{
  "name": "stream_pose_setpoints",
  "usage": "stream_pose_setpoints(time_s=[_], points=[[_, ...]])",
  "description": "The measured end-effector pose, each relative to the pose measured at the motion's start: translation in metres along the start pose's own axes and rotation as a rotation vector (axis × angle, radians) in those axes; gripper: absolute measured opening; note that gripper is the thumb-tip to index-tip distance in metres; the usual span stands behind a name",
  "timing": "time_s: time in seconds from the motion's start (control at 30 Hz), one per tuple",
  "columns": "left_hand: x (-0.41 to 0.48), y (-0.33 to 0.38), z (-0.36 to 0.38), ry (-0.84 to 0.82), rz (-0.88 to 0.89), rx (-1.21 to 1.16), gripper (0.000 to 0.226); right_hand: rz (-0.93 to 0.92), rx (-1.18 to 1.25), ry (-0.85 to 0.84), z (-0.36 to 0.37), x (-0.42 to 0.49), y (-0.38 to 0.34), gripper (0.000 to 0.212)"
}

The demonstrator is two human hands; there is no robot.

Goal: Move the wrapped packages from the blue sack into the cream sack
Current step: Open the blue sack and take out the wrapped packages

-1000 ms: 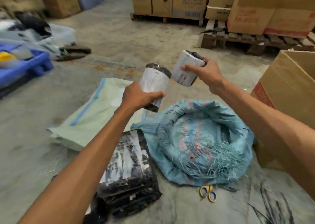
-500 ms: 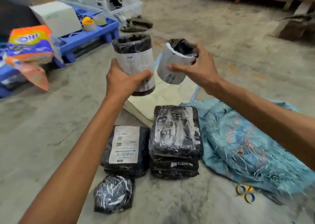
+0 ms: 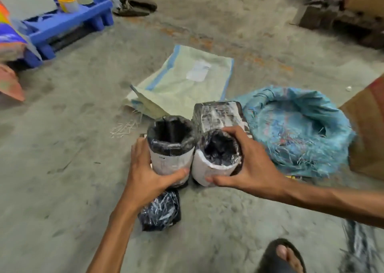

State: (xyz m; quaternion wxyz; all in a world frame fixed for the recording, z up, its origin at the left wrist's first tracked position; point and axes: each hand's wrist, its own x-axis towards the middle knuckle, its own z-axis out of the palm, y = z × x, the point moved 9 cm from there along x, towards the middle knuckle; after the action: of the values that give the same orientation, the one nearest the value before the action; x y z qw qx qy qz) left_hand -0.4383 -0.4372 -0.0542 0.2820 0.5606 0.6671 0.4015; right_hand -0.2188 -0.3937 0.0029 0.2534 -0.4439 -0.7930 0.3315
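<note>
Right now each hand grips a cylindrical package: left hand (image 3: pixel 145 175), right hand (image 3: pixel 247 168). Next, I'd guess: open the flat cream sack (image 3: pixel 182 83) beyond.

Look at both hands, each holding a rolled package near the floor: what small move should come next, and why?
Probably carry both rolls forward to the cream sack. The left hand and right hand each grip a roll, well short of that sack, which lies flat on the floor beyond them. Its mouth looks closed, so one hand may first need to set its roll down.
</note>
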Motion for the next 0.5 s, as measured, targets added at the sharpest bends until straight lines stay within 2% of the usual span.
stream_pose_setpoints(time_s=[0.1,0.23,0.33,0.5], points=[[-0.019,-0.02,0.03,-0.204,-0.005,-0.004,0.087,0.041,0.022,-0.092,0.021,-0.039,0.026,0.083],[-0.046,-0.03,0.06,-0.265,-0.016,0.11,0.087,0.068,-0.013,-0.175,0.044,-0.075,0.062,0.084],[-0.058,-0.033,0.082,-0.223,-0.046,0.221,0.081,0.089,-0.053,-0.216,0.051,-0.081,0.093,0.087],[-0.07,-0.027,0.108,-0.062,-0.118,0.306,0.078,0.111,-0.145,-0.214,0.045,-0.08,0.131,0.09]])
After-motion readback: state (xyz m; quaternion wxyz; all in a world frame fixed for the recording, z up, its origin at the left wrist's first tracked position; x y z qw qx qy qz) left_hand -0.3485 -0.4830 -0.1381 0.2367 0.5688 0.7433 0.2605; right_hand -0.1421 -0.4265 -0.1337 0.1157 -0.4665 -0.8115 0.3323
